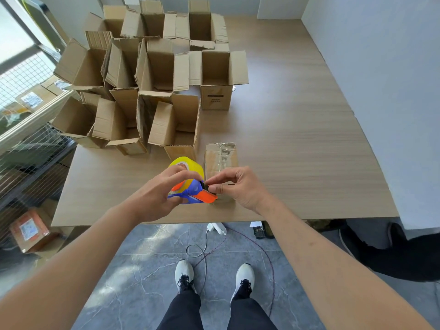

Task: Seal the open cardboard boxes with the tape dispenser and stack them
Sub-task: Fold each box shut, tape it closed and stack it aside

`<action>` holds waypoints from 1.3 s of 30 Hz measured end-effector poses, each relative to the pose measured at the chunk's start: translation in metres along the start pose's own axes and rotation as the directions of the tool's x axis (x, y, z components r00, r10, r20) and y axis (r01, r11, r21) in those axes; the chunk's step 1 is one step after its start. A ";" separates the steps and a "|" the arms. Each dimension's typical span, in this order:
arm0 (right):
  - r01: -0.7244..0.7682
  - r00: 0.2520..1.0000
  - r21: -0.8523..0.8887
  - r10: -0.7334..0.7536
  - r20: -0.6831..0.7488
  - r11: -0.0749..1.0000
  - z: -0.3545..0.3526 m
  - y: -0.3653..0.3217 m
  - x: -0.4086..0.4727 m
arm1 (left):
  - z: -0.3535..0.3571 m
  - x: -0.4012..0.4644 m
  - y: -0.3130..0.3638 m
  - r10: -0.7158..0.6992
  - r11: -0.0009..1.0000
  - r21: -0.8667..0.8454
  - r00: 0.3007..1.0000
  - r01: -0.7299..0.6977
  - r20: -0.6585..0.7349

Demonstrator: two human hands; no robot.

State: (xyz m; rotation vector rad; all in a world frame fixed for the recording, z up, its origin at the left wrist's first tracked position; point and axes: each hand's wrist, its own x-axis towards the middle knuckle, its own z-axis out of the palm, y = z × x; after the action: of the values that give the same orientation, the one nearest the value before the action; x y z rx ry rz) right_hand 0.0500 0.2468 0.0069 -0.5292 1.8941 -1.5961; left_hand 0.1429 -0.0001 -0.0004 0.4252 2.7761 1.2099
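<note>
One taped box (221,160) sits on surface (297,144) at 6 o'clock, w/ approx. a dozen open boxes (152,77) at 11 unsealed, nothing stacked. Left hand (157,196) grips tape dispenser (190,186); right hand (235,186) pinches at its front end.

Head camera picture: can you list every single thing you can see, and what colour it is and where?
open boxes: many, brown, back left of table
taped box: one, brown, near front edge, behind the hands
tape dispenser: one, blue and orange with yellow roll, held above the table front
table: one, light wood
cables: white and dark red, on the grey floor
parcel: one, orange, floor at left
shoes: two, white
left hand: grips the dispenser
right hand: pinches the dispenser's front end
</note>
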 end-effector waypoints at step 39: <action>-0.238 0.838 0.089 0.251 -0.484 0.967 -0.013 0.037 -0.022 | -0.017 0.012 -0.005 -0.180 0.979 0.154 0.924 0.135 0.337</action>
State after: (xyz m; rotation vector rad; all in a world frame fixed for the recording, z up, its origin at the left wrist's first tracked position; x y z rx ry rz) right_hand 0.0605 0.2776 -0.0242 0.1594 2.1920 -1.6853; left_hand 0.1270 -0.0116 0.0081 0.3747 2.5291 0.8291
